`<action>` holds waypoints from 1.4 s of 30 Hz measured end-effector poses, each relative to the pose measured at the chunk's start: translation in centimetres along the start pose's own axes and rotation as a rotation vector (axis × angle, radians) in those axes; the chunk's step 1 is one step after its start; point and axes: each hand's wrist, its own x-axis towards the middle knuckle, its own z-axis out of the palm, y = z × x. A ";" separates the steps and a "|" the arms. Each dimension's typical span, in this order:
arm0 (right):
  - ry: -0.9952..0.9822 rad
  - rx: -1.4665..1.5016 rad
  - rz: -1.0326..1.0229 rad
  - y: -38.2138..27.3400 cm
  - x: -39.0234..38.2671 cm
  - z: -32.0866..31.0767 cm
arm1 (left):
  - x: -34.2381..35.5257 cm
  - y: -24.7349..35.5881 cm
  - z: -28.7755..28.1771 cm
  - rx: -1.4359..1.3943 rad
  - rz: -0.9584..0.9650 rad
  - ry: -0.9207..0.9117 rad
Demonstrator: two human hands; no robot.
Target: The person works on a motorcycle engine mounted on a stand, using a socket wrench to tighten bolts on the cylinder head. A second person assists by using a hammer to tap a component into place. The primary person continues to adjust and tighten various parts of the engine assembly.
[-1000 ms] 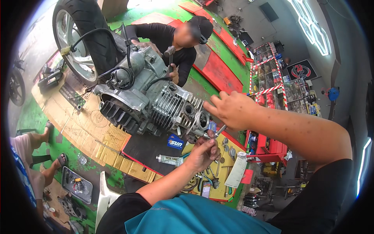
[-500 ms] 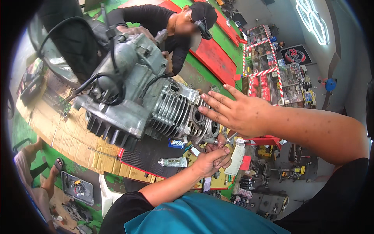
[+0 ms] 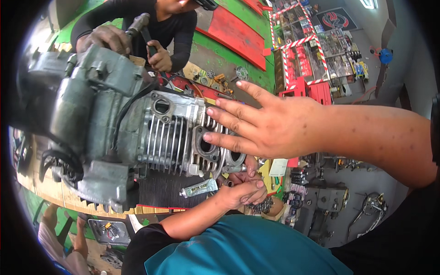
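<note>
A grey metal engine [image 3: 114,119] with a finned cylinder [image 3: 165,144] lies on its side before me. My right hand [image 3: 270,126] is spread over the cylinder head [image 3: 201,156], its fingers apart and its fingertips at the round ports. Below the head's end, my left hand [image 3: 247,192] is closed. What its fingers grip is mostly hidden; a small round metal end [image 3: 228,183] shows beside them. A silver tube [image 3: 199,188] lies on a black ribbed mat [image 3: 160,195] close to my left wrist.
Across the engine, a co-worker in black sleeves holds a metal tool [image 3: 137,25] with a dark handle. Small metal parts [image 3: 220,82] lie on the far side of the bench. A tray [image 3: 110,231] sits at lower left; glass display shelves [image 3: 298,46] stand at far right.
The view has shifted, and the engine now sits further left and more level. My right hand stays over the cylinder head. The co-worker's hands and tool now show more plainly.
</note>
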 end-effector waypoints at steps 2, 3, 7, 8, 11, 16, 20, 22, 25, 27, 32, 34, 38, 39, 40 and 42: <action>0.003 0.028 -0.001 0.1 -0.2 0.5 | 0.0 0.1 -0.4 0.004 -0.029 -0.028; 0.036 -0.011 -0.006 0.3 -0.2 0.9 | 0.0 0.1 -0.5 0.006 -0.045 -0.031; 0.096 0.042 -0.013 0.4 -0.3 1.5 | 0.0 0.4 -0.9 0.066 -0.079 -0.085; 0.124 0.060 -0.010 0.5 -0.3 1.8 | 0.0 0.4 -1.1 0.093 -0.078 -0.103; 0.189 0.108 -0.013 0.8 -0.3 2.4 | -0.4 0.4 -2.0 0.129 -0.129 -0.110; 0.288 0.190 0.015 1.2 0.2 3.9 | 0.0 1.7 -1.6 0.161 -0.157 -0.146; 0.248 0.218 0.020 1.5 0.4 4.1 | -0.6 2.0 -1.5 0.182 -0.229 -0.078; 0.251 0.193 -0.016 1.6 0.4 4.3 | -0.7 2.4 -1.7 0.239 -0.300 -0.063; 0.250 0.215 -0.026 1.7 0.2 4.8 | -0.9 3.1 -2.3 0.375 -0.388 -0.133; 0.264 0.268 -0.028 1.7 0.2 4.8 | -0.8 3.1 -2.4 0.396 -0.325 -0.180; 0.301 0.344 -0.077 2.4 0.0 5.8 | -0.2 2.4 -2.4 0.394 -0.181 -0.184; 0.292 0.378 -0.113 2.8 0.1 6.2 | -0.5 2.2 -2.6 0.397 -0.177 -0.151; 0.328 0.414 -0.107 2.8 0.2 6.4 | -0.7 2.3 -2.0 0.339 -0.119 -0.115; 0.323 0.421 -0.096 2.6 0.1 6.4 | -0.4 2.5 -2.0 0.364 -0.132 -0.149; 0.317 0.430 -0.085 2.4 0.0 6.3 | -0.2 2.7 -1.8 0.388 -0.145 -0.183; 0.352 0.369 -0.095 2.6 0.3 6.6 | -0.3 2.4 -1.8 0.328 -0.109 -0.149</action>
